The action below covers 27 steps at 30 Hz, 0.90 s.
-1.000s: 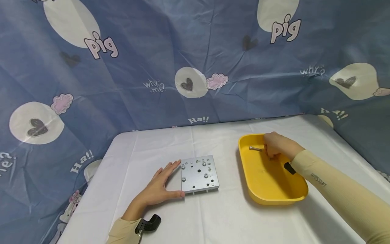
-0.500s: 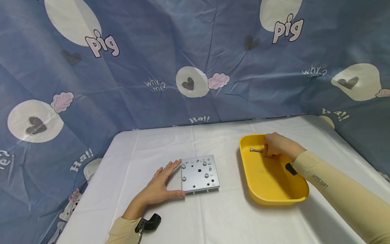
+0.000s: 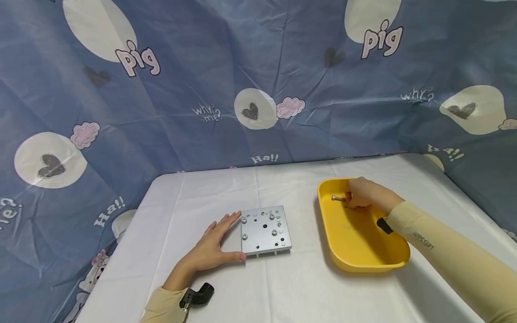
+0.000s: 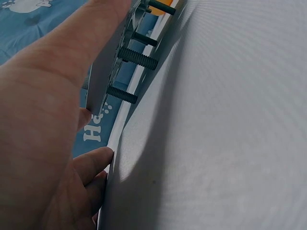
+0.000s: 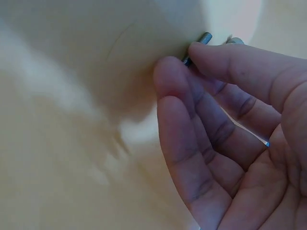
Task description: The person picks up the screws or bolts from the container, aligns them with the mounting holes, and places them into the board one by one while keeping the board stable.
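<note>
A silver metal plate (image 3: 262, 237) with holes and several socket-head screws set in it stands on the table at centre. Their threaded ends (image 4: 139, 58) stick out below it in the left wrist view. My left hand (image 3: 210, 249) holds the plate's left side, thumb at the front corner, index finger at the back one. Inside the yellow tray (image 3: 343, 264), my right hand (image 3: 361, 193) pinches a screw (image 5: 205, 38) between thumb and index finger. In the head view, a screw (image 3: 337, 198) shows beside those fingertips; whether it is the pinched one, I cannot tell.
A white cloth (image 3: 202, 193) covers the table. Behind it hangs a blue printed curtain (image 3: 181, 143). The tray's raised rim surrounds my right hand. Behind my right thumb sits a small rounded grey thing (image 5: 235, 41).
My right hand has shifted slightly left inside the tray, closer to the head of the visible screw. My left hand and the plate have stayed in place.
</note>
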### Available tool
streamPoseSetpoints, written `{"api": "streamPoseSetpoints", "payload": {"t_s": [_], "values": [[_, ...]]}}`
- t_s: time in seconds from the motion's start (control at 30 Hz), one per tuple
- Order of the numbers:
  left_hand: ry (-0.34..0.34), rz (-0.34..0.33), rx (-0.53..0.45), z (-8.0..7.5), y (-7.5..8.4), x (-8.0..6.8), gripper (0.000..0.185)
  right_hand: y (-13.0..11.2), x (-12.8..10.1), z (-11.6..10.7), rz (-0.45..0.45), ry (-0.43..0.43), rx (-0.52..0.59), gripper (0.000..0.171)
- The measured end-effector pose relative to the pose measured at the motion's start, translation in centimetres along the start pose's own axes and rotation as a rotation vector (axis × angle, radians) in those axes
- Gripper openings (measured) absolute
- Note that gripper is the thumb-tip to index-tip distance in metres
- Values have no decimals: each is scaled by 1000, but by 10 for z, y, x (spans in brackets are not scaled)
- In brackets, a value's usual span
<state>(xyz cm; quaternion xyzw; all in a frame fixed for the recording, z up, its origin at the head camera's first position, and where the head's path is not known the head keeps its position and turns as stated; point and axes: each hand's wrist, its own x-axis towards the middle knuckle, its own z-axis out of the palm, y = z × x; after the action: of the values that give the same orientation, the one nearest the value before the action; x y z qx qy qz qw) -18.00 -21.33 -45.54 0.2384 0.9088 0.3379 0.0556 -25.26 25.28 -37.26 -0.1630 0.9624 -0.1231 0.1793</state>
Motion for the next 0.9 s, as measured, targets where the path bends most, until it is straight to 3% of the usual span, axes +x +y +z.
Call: {"api": "streamPoseSetpoints", "payload": {"t_s": [0.3, 0.57, 0.9], "values": [[-1, 5, 13, 0, -1, 0, 119, -11, 5, 1, -49, -22, 44, 6], [2, 0, 12, -1, 2, 0, 119, -6, 2, -2, 26, -99, 136, 12], [-5, -1, 8, -2, 2, 0, 118, 1, 3, 2, 23, -90, 159, 9]]}}
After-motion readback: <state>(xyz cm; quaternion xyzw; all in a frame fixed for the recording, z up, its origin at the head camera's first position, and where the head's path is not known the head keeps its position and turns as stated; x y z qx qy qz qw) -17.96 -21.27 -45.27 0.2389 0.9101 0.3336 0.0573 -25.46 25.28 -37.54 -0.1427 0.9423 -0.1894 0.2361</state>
